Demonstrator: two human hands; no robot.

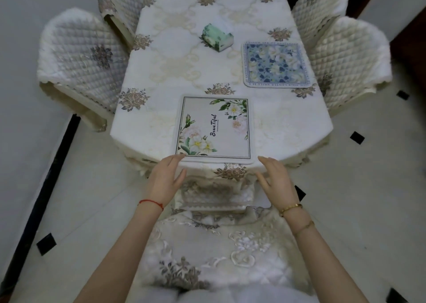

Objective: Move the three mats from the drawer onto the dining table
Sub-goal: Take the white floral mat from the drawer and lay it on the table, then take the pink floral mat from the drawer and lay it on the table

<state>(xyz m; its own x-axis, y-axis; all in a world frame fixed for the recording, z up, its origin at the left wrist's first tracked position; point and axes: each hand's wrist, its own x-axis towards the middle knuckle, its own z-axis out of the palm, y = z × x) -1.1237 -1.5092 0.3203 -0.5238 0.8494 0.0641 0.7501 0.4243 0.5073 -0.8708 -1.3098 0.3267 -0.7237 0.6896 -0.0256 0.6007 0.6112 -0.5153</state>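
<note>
The white mat [215, 127], printed with flowers and the word "Beautiful", lies flat at the near end of the table [147, 79], its near edge at or slightly past the table's near rim. The left hand [167, 178] is at the mat's near left corner, fingers straight and slightly apart, with the fingertips touching or just beside that corner; contact cannot be confirmed. The right hand [275, 179] is just beside the near right corner, fingers straight and apart, holding nothing and apparently clear of the mat. A blue mat [276, 64] lies flat at the right side of the table, well apart from the white mat. A third mat is not visible on the table, and the drawer is not in view. Judgement: the step in hand is the placing or squaring of the second mat, so two of the three mats are in position. The next move calls for release of the white mat, a return to the drawer, retrieval of the third mat, and placement on a free part of the table, probably the left side. A green box [217, 37] stands near the table centre, clear of both mats. Quilted chairs [83, 58] stand along both long sides.
</note>
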